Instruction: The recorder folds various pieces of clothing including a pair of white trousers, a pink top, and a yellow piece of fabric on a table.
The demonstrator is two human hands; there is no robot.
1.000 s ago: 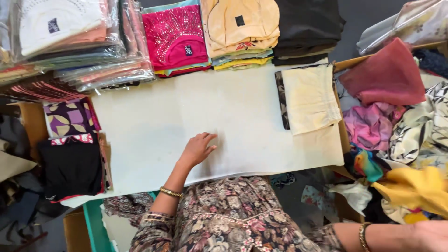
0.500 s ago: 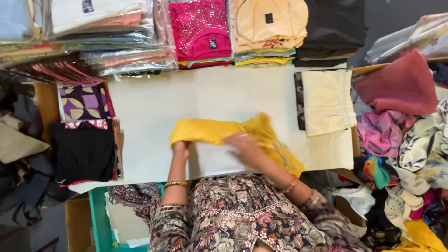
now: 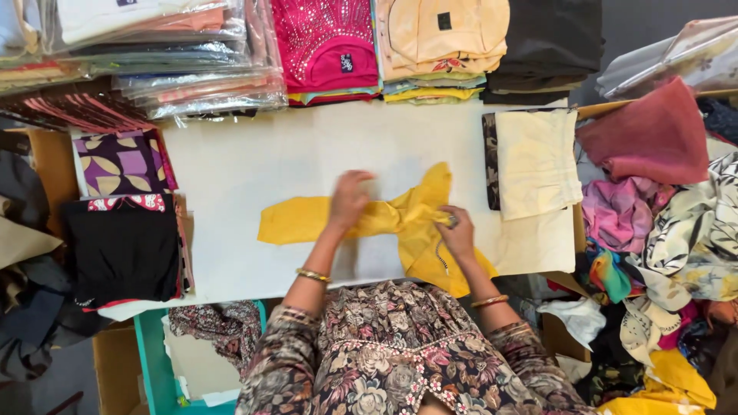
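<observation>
Yellow garment [image 3: 400, 223] lies bunched mid-table on the white table [image 3: 254, 154] — just left of a folded cream cloth [image 3: 536, 161]. Left hand [image 3: 350, 198] presses on it, blurred, grip unclear; right hand [image 3: 458, 233] pinches its fabric, fingers closed.

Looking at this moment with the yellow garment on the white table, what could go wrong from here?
1. The yellow garment is bunched between the left hand and right hand, so it may crease or spread unevenly.
2. Its lower end hangs over the near edge of the white table, so it might slide off toward the person.
3. The folded cream garment lies close to the right; a wide sweep could disturb it.
</observation>
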